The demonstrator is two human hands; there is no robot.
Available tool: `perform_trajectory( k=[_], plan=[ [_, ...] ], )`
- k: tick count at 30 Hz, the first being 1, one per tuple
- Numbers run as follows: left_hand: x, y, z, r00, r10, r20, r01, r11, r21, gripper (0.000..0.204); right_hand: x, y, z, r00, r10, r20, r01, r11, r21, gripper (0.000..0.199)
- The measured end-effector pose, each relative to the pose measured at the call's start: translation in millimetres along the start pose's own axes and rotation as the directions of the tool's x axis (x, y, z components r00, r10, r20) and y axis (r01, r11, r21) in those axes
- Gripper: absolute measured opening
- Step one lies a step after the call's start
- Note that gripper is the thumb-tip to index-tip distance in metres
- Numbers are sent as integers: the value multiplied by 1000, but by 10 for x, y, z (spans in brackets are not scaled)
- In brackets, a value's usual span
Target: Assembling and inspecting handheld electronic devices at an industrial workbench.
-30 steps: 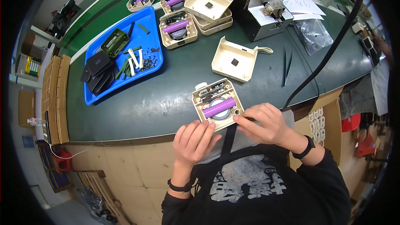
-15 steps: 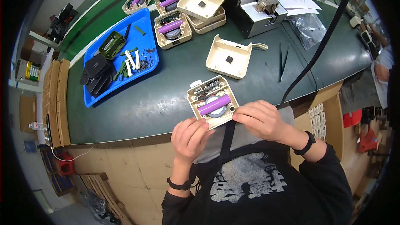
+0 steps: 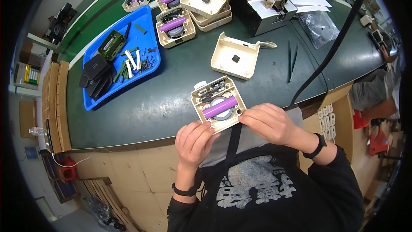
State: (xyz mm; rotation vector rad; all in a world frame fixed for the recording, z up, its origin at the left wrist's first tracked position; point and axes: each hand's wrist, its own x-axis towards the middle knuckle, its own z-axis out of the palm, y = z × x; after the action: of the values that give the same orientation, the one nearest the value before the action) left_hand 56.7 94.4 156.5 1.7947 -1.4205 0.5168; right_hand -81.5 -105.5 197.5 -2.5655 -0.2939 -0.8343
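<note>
A cream plastic device housing (image 3: 229, 122), open side up, is held at the bench's front edge. Inside it lie a purple cylindrical battery (image 3: 220, 108), a round speaker-like part (image 3: 227, 114) and a dark circuit board (image 3: 213, 90). My left hand (image 3: 194, 142) pinches its near left corner. My right hand (image 3: 268, 124) grips the near right corner, fingertips beside a small round post. Just beyond the housing, a matching cream cover (image 3: 227, 62) with a strap loop and a dark square pad rests on the bench.
Left on the green bench (image 3: 141, 124), a blue tray (image 3: 152, 60) holds black covers, a green housing, strips and screws. Further back stand several cream housings (image 3: 176, 28) and stacked covers (image 3: 206, 6). Tweezers (image 3: 292, 62), a metal machine (image 3: 270, 13) and a hanging black cable (image 3: 332, 49) are rightward.
Both hands keep hold of the housing in nearly the same place. The view has shifted slightly; a co-worker's arm at the far right has moved lower.
</note>
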Motion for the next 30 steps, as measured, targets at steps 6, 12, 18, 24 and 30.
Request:
perform_trajectory(
  k=[6,12,18,24,30],
  plan=[
    [11,-6,-4,1000,-2,1,2,1000,-10,38,42,-2,-37,999,-23,24,23,999,-23,29],
    [17,-8,-12,1000,-1,-2,1,1000,-26,37,80,-2,-84,996,-30,82,31,1000,-6,29],
    [26,-6,-20,1000,0,-5,-1,1000,-31,37,65,13,-71,995,-53,90,55,998,-18,29],
    [22,-10,-12,1000,-2,-3,2,999,-48,37,53,19,-61,996,-59,61,60,998,-24,32],
    [32,-3,-19,1000,-4,0,4,999,-46,37,80,7,-87,995,-40,88,41,999,-5,32]
  ],
)
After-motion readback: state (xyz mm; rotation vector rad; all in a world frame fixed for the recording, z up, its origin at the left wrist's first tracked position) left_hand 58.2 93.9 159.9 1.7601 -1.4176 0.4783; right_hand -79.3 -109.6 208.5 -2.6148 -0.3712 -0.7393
